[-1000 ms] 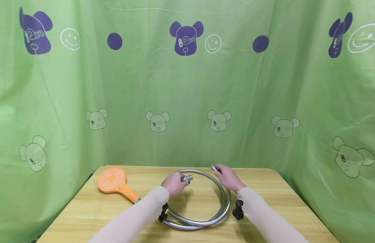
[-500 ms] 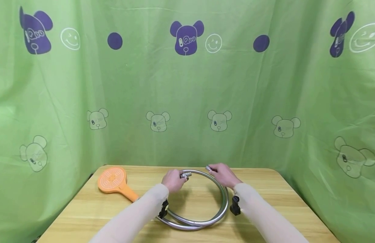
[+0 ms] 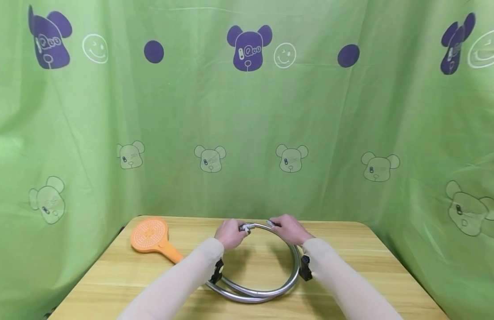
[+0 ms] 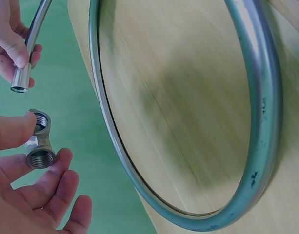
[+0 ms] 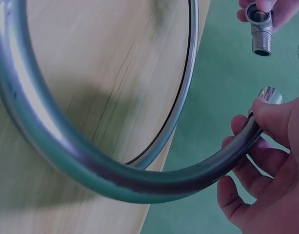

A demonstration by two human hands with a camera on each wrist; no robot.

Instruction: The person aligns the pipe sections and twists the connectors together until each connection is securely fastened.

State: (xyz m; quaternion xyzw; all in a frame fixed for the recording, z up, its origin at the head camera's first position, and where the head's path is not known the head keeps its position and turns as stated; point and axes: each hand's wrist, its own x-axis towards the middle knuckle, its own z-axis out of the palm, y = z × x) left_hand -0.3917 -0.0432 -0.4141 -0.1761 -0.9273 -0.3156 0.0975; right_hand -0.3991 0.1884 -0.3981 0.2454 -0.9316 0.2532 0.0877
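Between thumb and fingers, my left hand point(image 3: 229, 234) pinches a metal tee fitting point(image 4: 39, 141) with threaded openings. Its outside-threaded end shows in the right wrist view and points at the hose. My right hand point(image 3: 288, 229) grips a silvery shower hose point(image 3: 271, 293) just behind its smooth metal end nut point(image 5: 271, 94). A short gap separates the nut from the fitting. The rest of the hose lies coiled on the table below both hands. Left of them is an orange shower head point(image 3: 150, 234); its handle end is hidden behind the left sleeve.
Everything is over a light wooden table point(image 3: 351, 271). A green patterned curtain point(image 3: 247, 115) stands close behind it and on both sides. Each wrist wears a small black camera, such as the right wrist camera point(image 3: 305, 267).
My right hand has moved left with the hose end, towards the fitting. The left hand has risen slightly and holds the fitting throughout. The gap between the two parts has narrowed.
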